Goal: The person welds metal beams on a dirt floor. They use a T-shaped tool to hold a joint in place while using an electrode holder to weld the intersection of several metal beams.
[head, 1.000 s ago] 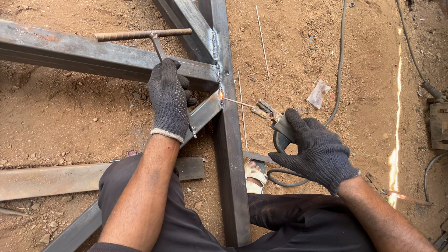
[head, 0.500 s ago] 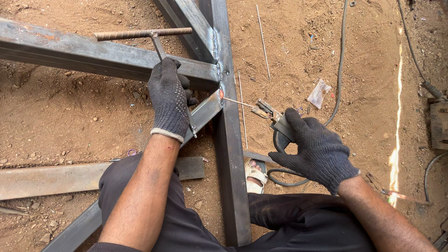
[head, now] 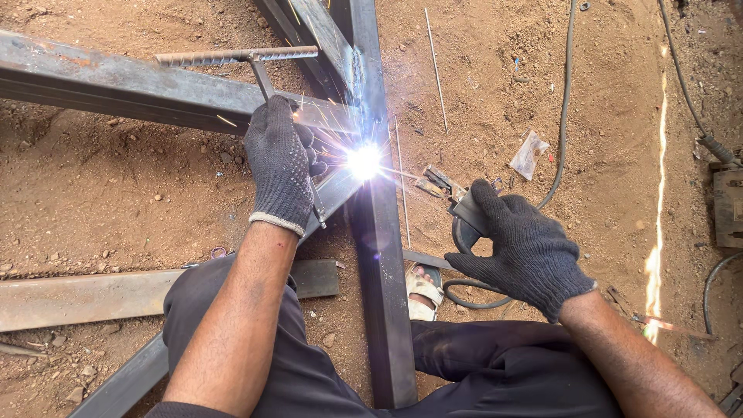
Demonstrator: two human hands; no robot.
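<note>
Right grip [head: 520, 249] clamped on holder [head: 464, 213]; left grip [head: 280, 164] pressed flat on beam [head: 139, 89].
Rod [head: 402, 174] runs level from holder leftward to arc [head: 364, 161] at joint with upright [head: 379, 255]; left grip just beside arc, right farther; hammer [head: 248, 58] lies beyond on beam.

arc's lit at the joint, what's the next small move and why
Probably hold the left hand firm on the steel bar and creep the electrode holder in the right hand slowly along the seam: the arc burns right where the bars meet the upright post, sparks spraying close to the left glove.
</note>
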